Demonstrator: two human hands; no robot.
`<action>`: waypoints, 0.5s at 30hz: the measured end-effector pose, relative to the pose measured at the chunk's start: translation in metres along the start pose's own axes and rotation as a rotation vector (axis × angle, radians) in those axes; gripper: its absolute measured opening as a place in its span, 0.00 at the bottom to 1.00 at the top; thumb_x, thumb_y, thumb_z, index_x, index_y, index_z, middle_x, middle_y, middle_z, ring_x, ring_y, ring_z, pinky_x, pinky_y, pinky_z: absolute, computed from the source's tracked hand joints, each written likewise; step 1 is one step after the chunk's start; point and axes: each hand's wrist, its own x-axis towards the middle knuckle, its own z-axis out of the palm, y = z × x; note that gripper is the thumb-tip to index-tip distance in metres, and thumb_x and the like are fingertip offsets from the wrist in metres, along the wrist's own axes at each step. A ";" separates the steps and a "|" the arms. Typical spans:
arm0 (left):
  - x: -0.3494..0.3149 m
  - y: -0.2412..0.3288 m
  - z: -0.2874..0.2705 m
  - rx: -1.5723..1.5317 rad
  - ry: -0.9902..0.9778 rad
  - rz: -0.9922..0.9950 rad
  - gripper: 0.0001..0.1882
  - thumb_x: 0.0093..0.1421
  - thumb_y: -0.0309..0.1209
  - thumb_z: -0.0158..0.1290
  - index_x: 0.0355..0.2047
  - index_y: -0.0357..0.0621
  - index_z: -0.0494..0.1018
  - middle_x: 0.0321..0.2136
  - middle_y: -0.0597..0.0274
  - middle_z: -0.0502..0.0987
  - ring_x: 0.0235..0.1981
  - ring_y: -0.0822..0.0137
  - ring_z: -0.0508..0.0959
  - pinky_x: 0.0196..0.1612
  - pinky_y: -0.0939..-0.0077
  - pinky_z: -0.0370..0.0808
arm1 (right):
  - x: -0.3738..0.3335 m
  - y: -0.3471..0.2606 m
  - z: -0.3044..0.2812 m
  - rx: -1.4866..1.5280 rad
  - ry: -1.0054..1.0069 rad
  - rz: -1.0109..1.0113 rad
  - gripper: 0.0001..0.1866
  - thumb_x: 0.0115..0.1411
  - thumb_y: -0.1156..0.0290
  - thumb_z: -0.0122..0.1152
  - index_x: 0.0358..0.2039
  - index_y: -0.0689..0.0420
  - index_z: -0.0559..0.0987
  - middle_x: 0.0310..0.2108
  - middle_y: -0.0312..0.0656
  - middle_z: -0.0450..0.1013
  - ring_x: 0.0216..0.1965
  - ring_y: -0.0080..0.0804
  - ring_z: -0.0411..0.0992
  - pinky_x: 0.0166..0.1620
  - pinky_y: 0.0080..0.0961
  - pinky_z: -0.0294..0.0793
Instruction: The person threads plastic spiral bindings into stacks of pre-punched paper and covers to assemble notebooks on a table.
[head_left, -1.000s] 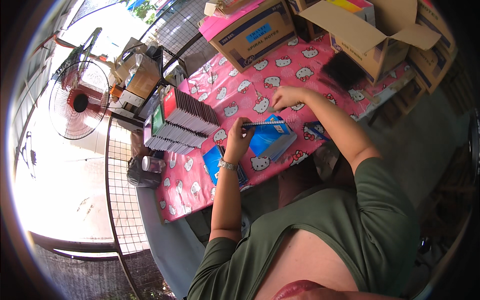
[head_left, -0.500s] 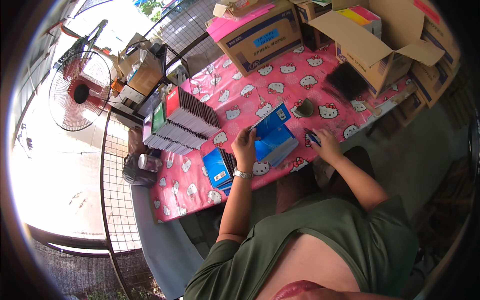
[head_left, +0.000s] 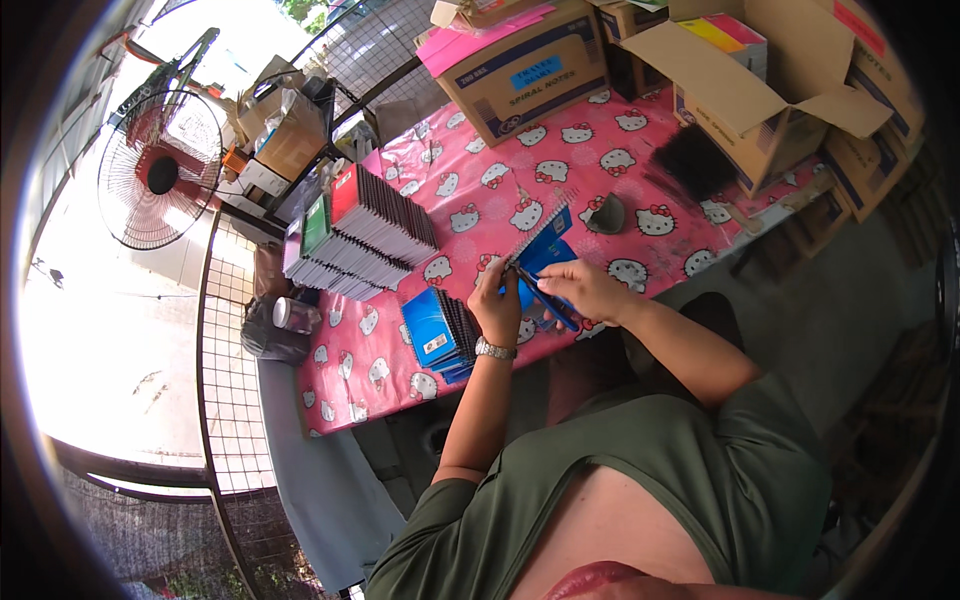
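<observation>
A blue spiral notebook (head_left: 547, 240) is held tilted above the table, its wire coil along the upper-left edge. My left hand (head_left: 494, 305) pinches it by the lower end of that coil. In my right hand (head_left: 592, 290) are blue-handled pliers (head_left: 557, 310), their tip at the coil's end beside my left fingers. The jaws are too small and too covered to make out. Just left of my left wrist lies a stack of blue spiral notebooks (head_left: 428, 322). Under the held notebook, more blue covers are partly hidden by my hands.
Tall stacks of red- and green-covered spiral notebooks (head_left: 390, 222) stand at the left on the pink patterned tablecloth (head_left: 465, 218). Beyond the hands are a grey-green cup-like object (head_left: 606, 215) and a black bristly bundle (head_left: 692, 163). Cardboard boxes (head_left: 525, 75) line the back; a fan (head_left: 160, 175) stands far left.
My right hand has moved left with the pliers, from the table's right side to the notebook's coil end. My left hand still holds the notebook, now tilted more.
</observation>
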 end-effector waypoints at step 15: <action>-0.063 -0.079 -0.171 0.201 0.332 -0.551 0.14 0.59 0.25 0.58 0.45 0.34 0.77 0.31 0.59 0.80 0.31 0.67 0.79 0.34 0.76 0.75 | 0.008 0.119 -0.134 -1.098 0.504 -0.243 0.19 0.52 0.65 0.69 0.44 0.56 0.78 0.43 0.48 0.73 0.49 0.50 0.70 0.53 0.43 0.70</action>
